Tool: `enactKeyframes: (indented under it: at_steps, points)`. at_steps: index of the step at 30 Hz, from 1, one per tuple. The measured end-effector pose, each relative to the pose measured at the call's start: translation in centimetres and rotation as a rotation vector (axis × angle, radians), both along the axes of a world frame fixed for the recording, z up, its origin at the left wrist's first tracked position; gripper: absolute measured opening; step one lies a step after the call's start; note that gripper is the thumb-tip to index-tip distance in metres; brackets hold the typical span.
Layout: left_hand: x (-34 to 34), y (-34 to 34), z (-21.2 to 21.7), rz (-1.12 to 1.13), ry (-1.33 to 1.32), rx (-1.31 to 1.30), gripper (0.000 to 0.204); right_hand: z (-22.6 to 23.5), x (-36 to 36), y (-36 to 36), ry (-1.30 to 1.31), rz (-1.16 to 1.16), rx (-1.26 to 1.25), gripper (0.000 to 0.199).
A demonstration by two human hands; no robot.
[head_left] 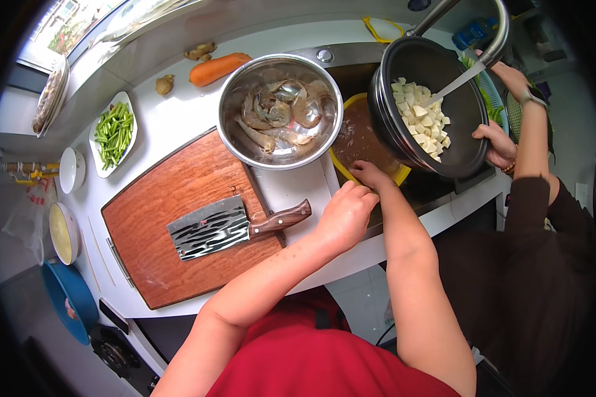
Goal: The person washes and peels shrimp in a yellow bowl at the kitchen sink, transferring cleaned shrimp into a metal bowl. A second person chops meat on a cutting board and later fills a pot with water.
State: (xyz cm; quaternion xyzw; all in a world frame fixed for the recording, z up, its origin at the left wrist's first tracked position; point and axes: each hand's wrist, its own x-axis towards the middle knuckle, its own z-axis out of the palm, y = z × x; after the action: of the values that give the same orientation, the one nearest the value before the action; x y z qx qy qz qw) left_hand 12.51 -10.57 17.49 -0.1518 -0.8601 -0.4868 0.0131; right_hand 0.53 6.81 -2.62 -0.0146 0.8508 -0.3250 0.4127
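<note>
My left hand point(348, 210) and my right hand point(371, 175) are close together at the counter edge, above the near rim of a yellow basin point(402, 175) in the sink. The fingers of both are curled in; whatever they may pinch is hidden. Brownish water point(360, 129) fills the basin. Just left of it, a steel bowl point(225, 126) holds several raw shrimp point(265, 109). On the wooden cutting board point(152, 218) lies a cleaver point(212, 228), its handle pointing toward my left hand.
A co-worker's hand point(500, 145) tilts a dark pot point(467, 126) of white cubes point(417, 112) under the faucet point(503, 40). A carrot point(220, 69), ginger point(164, 84) and a plate of cut green stalks point(114, 134) lie at the back left. A blue basin point(73, 291) stands far left.
</note>
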Motion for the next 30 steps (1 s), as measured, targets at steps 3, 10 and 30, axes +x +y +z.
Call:
enactKeyframes:
  at_steps: [3, 10, 30]
  points:
    - [-0.8, 1.4, -2.3, -0.030, -0.094, -0.011, 0.014, -0.9, 1.0, 1.4, 0.136, -0.032, 0.020, 0.028]
    - [-4.2, 3.2, -6.6, 0.352, -0.935, 0.895, 0.031, 4.6, 0.8, 0.1, -0.140, -0.803, -0.435, 0.023]
    - [-10.0, 6.0, -13.3, 0.791, -1.101, 0.955, 0.026, 8.5, 0.9, 2.4, 0.698, -0.126, -0.128, 0.031]
